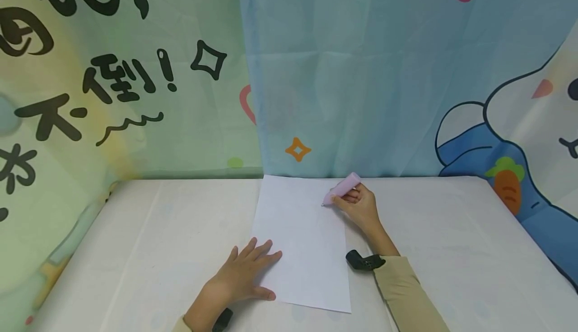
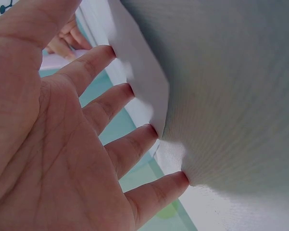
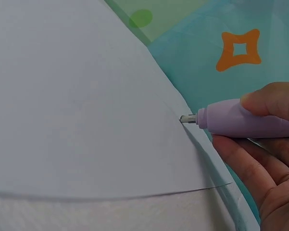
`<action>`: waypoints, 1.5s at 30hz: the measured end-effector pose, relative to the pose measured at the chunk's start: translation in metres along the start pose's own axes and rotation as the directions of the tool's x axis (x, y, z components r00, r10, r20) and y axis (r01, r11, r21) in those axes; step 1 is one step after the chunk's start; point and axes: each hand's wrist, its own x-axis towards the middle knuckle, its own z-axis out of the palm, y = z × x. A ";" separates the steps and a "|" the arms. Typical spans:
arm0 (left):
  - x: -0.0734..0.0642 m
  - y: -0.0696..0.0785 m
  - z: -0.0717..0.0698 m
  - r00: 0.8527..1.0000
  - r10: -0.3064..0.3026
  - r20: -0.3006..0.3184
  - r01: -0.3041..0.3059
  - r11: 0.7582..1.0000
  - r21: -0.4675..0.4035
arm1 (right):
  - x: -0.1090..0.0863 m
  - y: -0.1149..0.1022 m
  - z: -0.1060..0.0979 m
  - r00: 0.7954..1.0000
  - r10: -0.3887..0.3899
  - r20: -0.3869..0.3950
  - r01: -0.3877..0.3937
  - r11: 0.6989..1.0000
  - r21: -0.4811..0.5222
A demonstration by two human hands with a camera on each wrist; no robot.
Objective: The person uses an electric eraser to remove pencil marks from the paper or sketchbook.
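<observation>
A sheet of white paper (image 1: 302,257) lies lengthwise on the table, its far end near the back edge. My left hand (image 1: 241,277) is spread flat over the paper's lower left edge; in the left wrist view its fingertips (image 2: 108,51) press on the sheet and the cloth beside it. In my right hand (image 1: 363,209) is a thick lilac electric eraser (image 3: 226,118), pinched between thumb and fingers over the upper right of the sheet. Its short pale tip, set in a metal holder, points down-left and meets the paper's surface in the right wrist view.
A white cloth covers the table (image 1: 180,236). Behind stands a printed fabric backdrop (image 1: 361,71) with dark lettering on the left and a cartoon animal on the right. A black wrist camera (image 1: 363,261) sits by the right sleeve cuff.
</observation>
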 end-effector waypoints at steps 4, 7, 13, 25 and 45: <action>0.001 -0.001 0.001 1.000 -0.003 0.003 0.003 1.000 0.000 | 0.000 0.001 0.000 1.000 -0.001 -0.004 0.001 1.000 0.011; 0.001 -0.001 0.001 1.000 -0.005 0.005 0.005 1.000 0.000 | 0.001 0.003 0.000 1.000 -0.008 -0.006 0.008 1.000 0.010; 0.001 0.000 0.001 1.000 -0.008 0.006 0.008 1.000 0.007 | 0.000 0.001 0.000 1.000 -0.011 -0.008 0.012 1.000 0.024; 0.001 0.000 0.001 1.000 -0.011 0.007 0.011 1.000 0.002 | 0.001 0.002 0.001 1.000 -0.008 -0.004 0.008 1.000 -0.009; 0.001 -0.002 0.002 1.000 0.001 -0.001 -0.001 1.000 0.018 | 0.004 0.006 -0.002 1.000 0.023 -0.016 -0.023 1.000 -0.013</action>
